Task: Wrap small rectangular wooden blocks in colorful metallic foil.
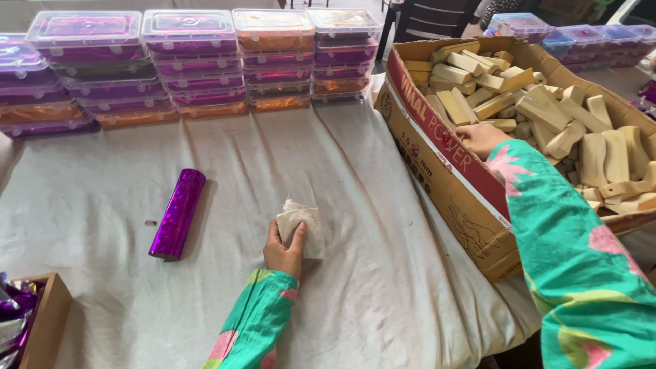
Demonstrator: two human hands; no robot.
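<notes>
Left hand [284, 250]: lay on the table, fingers [298, 236] clamped over the lower edge of a small cloth, thumb on top.
Small cloth [301, 223]: off-white, crumpled, flat on the sheet near the middle of the view, at 12 o'clock of the left hand and touching it.
Right hand [481, 139]: reached over the near wall into the cardboard box at 2 o'clock of the left hand; fingertips hidden among the blocks, so cannot tell whether apart or closed on one.
Sleeves [567, 253]: green with pink and yellow flowers, on both arms.
Wooden blocks [547, 113]: pale, oblong, heaped loosely in the box, touching the right hand at its 12 and 3 o'clock.
Cardboard box [437, 171]: brown, open-topped, red printed band along its side, stood at the table's right edge.
Foil roll [178, 213]: shiny purple, lay flat at 9 o'clock of the left hand, well apart from it.
Table [205, 301]: covered with a creased white sheet.
Lidded containers [198, 61]: clear plastic, purple and orange contents, stacked in rows along the far edge at 11 to 12 o'clock; more behind the box at 2 o'clock.
Wooden tray [48, 321]: at 8 o'clock, bottom left corner, held crumpled purple foil.
</notes>
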